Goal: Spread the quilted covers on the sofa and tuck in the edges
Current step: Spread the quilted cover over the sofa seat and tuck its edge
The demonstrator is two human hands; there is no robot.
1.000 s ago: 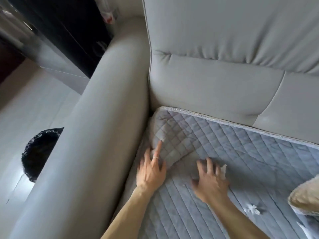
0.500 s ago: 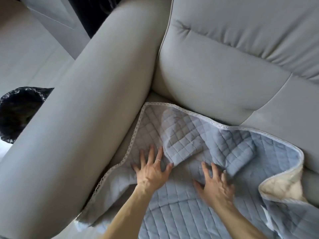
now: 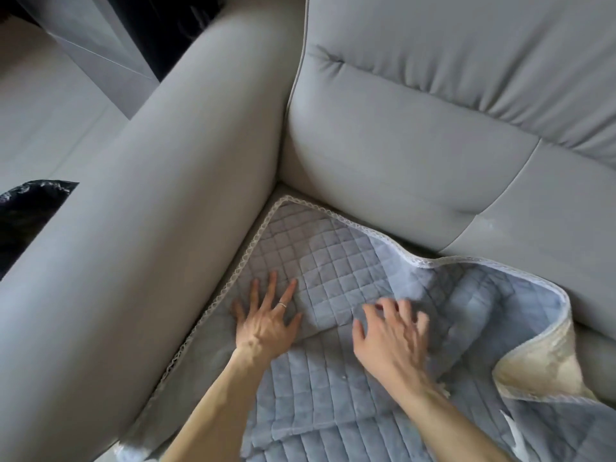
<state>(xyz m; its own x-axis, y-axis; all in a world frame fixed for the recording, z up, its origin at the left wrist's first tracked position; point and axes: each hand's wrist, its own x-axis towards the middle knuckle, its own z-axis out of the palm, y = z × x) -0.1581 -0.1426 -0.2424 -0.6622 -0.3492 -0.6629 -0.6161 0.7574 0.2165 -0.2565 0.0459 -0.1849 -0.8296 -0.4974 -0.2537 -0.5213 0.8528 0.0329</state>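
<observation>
Quilted cover (image 3: pixel 333 261) lies on the sofa seat (image 3: pixel 596 355), its lace-trimmed corner tight beside the armrest (image 3: pixel 150 245), pointing into the crease where the armrest meets the backrest (image 3: pixel 416 145). The side edge runs along the armrest, not tucked in. Left hand (image 3: pixel 266 325) lies flat on the cover just beside the armrest, fingers spread wide, holding nothing. Right hand (image 3: pixel 390 345), farther from the armrest, is blurry, fingers loosely bent on the fabric, gripping nothing. Well away from the armrest the back edge lifts and flips over, cream underside (image 3: pixel 540 371) up
</observation>
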